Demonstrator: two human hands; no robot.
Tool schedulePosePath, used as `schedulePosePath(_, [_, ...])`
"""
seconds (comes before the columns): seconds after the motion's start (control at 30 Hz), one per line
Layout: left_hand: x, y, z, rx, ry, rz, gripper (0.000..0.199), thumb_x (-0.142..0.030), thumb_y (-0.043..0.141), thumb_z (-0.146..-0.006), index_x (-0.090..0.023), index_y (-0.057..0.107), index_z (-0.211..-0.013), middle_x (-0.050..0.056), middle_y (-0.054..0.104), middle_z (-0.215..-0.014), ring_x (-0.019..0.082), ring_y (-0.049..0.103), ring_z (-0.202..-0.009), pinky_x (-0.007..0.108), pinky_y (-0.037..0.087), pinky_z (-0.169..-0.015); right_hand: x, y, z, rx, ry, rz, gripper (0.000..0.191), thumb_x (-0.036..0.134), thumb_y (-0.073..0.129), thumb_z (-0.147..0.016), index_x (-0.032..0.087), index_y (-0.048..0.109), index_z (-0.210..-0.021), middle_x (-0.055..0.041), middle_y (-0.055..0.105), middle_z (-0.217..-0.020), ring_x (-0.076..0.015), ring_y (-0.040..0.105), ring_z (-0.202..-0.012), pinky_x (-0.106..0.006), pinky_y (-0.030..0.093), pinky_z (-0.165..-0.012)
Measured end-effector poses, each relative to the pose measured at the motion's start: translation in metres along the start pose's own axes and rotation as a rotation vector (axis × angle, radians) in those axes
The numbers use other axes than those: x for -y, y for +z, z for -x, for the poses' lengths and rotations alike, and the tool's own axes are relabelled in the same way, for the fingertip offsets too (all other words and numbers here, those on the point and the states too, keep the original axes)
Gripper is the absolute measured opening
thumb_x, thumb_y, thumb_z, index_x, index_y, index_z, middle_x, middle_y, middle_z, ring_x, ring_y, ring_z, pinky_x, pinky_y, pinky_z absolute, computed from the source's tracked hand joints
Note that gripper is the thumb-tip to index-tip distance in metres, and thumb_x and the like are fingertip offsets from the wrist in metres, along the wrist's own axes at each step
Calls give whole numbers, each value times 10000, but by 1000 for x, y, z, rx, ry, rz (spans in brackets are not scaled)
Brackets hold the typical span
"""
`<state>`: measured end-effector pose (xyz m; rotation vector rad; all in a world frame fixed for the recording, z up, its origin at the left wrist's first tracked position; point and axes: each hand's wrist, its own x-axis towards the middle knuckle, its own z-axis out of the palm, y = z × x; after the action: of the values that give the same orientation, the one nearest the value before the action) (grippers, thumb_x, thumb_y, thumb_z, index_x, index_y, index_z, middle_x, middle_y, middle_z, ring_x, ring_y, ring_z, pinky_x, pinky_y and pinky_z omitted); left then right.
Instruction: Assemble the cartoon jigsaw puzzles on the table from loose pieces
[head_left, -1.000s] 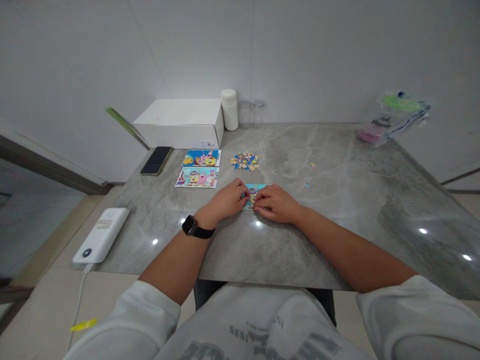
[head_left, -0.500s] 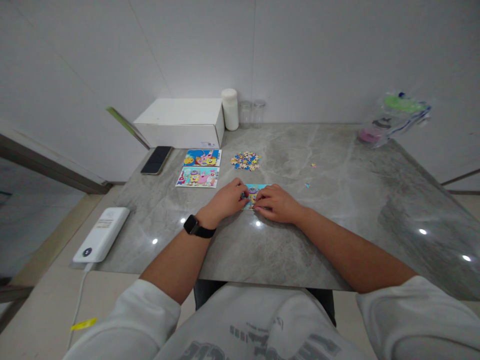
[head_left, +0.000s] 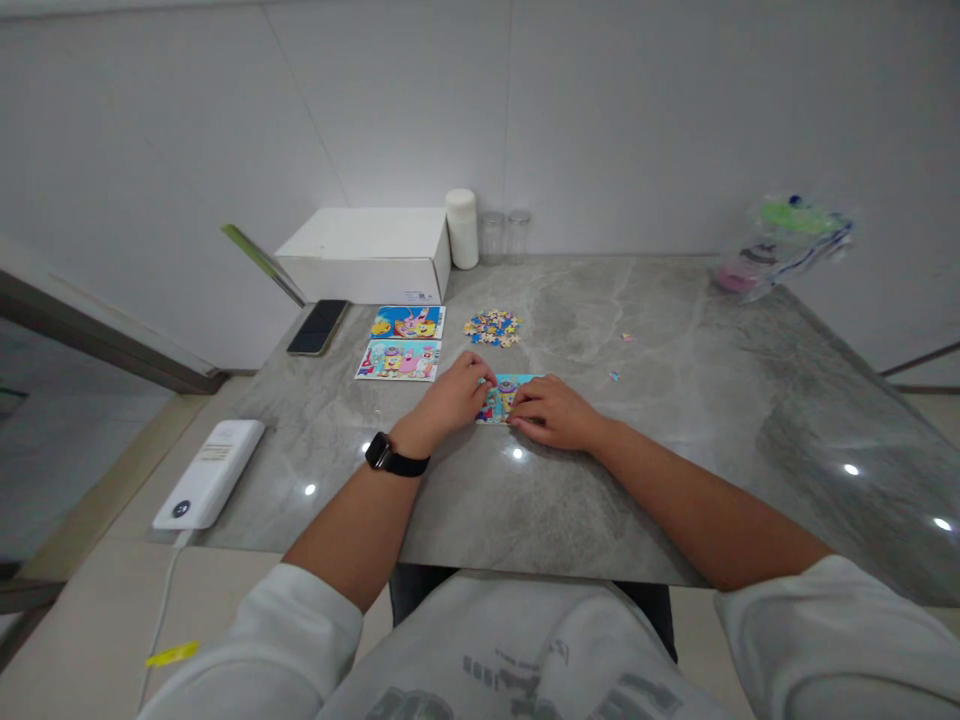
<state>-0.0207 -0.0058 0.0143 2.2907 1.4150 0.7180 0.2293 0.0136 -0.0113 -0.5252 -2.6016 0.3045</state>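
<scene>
A partly covered jigsaw puzzle [head_left: 506, 392] with a bright cartoon picture lies flat on the table in front of me. My left hand [head_left: 454, 396], with a black watch on its wrist, bends its fingers over the puzzle's left side and holds it there. From the other side my right hand [head_left: 556, 412] has its curled fingers pressed on the puzzle, hiding its right part. Just behind is a heap of loose puzzle pieces [head_left: 492, 328]. One loose piece [head_left: 614, 376] lies to the right, and another piece [head_left: 627, 337] farther back.
Two cartoon picture cards [head_left: 398, 361] lie at the left, near a phone [head_left: 318, 328]. Behind them stand a white box [head_left: 364, 257], a white bottle [head_left: 462, 230] and two clear glasses [head_left: 505, 237]. A white power bank [head_left: 210, 473] is at the left edge, a plastic bag [head_left: 784, 247] at the back right.
My left fingers have drawn back slightly to the left, showing more of the puzzle's left part. My right hand stays nearly in place. The view has tilted up slightly.
</scene>
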Motion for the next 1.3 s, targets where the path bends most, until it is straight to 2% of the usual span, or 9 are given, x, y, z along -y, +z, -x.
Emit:
schedulePosePath(0.1, [-3,-8,-2,-157,-46,4,218,-97,531,-924,-195,682,-1046,81,571,-1164,219,606,-1159,411,525,-1083,-1,0,0,11,15,-54,199,326,623,-1021,245,804,-1030,-67,764,-1015,-218,679,-986,-376,430,-885])
schedulePosePath(0.2, [-6,-12,-2,-214,-83,-10,235,-74,537,-895,-206,662,-1044,79,565,-1173,219,602,-1165,415,523,-1083,-1,-2,-1,-3,42,-92,216,333,608,-1030,241,803,-1039,-71,759,-1009,-213,675,-970,-368,449,-890])
schedulePosePath(0.37, [-7,-8,-2,-190,-76,-45,176,-126,563,-924,-216,651,-1048,79,566,-1178,230,614,-1155,426,524,-1079,-9,-14,-3,-190,210,-119,218,302,603,-1007,219,792,-1078,-85,739,-994,-206,667,-912,-344,495,-858])
schedulePosePath(0.53, [-6,-3,-1,-161,-43,-60,174,-163,570,-948,-224,647,-1091,83,554,-1206,238,616,-1163,439,522,-1086,-42,-58,8,-406,529,31,181,259,608,-946,219,776,-1001,-54,702,-851,-198,620,-781,-331,490,-766])
schedulePosePath(0.6, [-7,-3,-1,-171,-40,-55,176,-170,564,-950,-222,646,-1097,85,549,-1216,243,616,-1164,450,522,-1086,-59,-81,23,-361,634,112,163,261,634,-916,213,780,-973,-64,721,-884,-200,621,-791,-341,491,-795])
schedulePosePath(0.73, [-7,-3,-1,-172,-30,-47,163,-195,560,-955,-220,649,-1090,84,546,-1217,248,621,-1159,453,528,-1080,-88,-111,58,-138,848,171,158,225,669,-877,222,792,-976,-68,764,-935,-197,650,-789,-337,501,-781])
schedulePosePath(0.97, [-2,2,-1,-177,-43,-77,178,-204,559,-950,-223,657,-1098,86,553,-1207,253,634,-1140,456,541,-1069,-106,-98,78,154,867,166,140,167,769,-742,250,783,-854,-38,789,-856,-197,706,-766,-299,510,-689])
schedulePosePath(1.17, [-3,0,-1,-182,-54,-76,175,-220,562,-957,-238,652,-1106,78,559,-1213,244,639,-1116,443,562,-1039,-105,-101,74,246,902,96,108,185,794,-703,238,705,-733,-14,748,-749,-183,675,-692,-291,462,-643])
schedulePosePath(1.3, [-5,0,-1,-190,-44,-69,177,-205,561,-958,-240,653,-1106,76,564,-1206,243,639,-1127,436,558,-1046,-96,-100,66,176,882,-62,101,248,767,-730,229,668,-731,3,704,-704,-165,627,-654,-285,442,-629])
